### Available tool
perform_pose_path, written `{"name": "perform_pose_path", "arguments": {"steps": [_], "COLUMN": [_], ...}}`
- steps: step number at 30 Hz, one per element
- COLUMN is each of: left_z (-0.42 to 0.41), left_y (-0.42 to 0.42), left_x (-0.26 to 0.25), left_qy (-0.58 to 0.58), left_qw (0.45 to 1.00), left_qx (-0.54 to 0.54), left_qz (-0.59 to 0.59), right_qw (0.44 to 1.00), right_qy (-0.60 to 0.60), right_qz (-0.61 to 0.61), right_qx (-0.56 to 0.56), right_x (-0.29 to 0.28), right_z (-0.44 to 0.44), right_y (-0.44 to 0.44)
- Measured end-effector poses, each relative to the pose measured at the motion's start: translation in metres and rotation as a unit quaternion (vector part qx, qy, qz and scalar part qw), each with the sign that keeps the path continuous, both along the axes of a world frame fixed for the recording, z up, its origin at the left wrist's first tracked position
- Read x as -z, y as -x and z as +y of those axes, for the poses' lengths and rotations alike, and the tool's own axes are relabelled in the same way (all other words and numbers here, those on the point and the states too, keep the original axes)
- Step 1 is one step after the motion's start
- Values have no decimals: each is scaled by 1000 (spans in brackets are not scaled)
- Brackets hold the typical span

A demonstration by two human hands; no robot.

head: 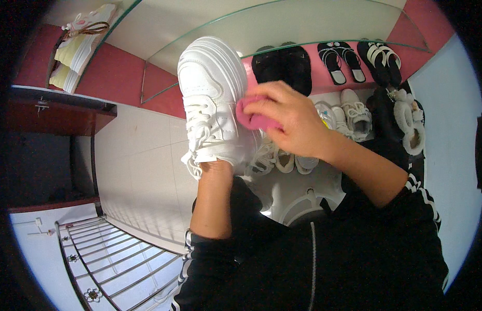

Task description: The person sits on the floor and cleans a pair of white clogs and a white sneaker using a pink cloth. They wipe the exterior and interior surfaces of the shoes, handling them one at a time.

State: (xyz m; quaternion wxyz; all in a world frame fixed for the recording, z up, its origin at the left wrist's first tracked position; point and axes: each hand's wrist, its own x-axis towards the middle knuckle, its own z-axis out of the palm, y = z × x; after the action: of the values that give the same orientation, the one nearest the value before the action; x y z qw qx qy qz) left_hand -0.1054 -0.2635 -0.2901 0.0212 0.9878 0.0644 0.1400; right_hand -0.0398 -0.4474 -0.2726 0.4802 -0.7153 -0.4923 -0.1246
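A white lace-up sneaker (213,89) is held up left of the view's middle, toe pointing up the picture. My left hand (217,166) is inside its collar; only the wrist shows, and the fingers are hidden in the shoe. My right hand (291,120) grips a pink cloth or sponge (253,113) beside the sneaker's sole edge. The pink piece is at the side of the shoe; whether it touches the surface cannot be told exactly. The white laces (200,130) hang loosely over the shoe's front.
Several pairs of shoes, including white sneakers (355,110), stand on the floor at right. Black sandals (342,62) and black slippers (281,66) rest on a pink shelf beneath a glass shelf (303,25). Metal railings (120,260) run at lower left. A dark red cabinet (50,116) stands left.
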Motion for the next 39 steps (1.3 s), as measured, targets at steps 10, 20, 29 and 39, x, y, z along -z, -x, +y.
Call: {"name": "perform_pose_path", "arguments": {"steps": [10, 20, 29, 39], "left_z": [-29, -32, -35, -16], "left_y": [-7, -18, -29, -11], "left_x": [-40, -28, -31, -23], "left_qy": [14, -46, -40, 44], "left_qw": [996, 980, 979, 993], "left_qx": [60, 158, 163, 83], "left_qz": [-62, -108, -113, -72], "right_qw": [989, 962, 961, 962], "right_qy": [-61, -35, -49, -41], "right_qz": [-87, -202, -191, -180], "right_qx": [99, 179, 196, 203], "right_x": [-20, -8, -16, -16], "right_z": [-1, -2, -11, -18], "right_y": [-14, -24, -32, -35]}}
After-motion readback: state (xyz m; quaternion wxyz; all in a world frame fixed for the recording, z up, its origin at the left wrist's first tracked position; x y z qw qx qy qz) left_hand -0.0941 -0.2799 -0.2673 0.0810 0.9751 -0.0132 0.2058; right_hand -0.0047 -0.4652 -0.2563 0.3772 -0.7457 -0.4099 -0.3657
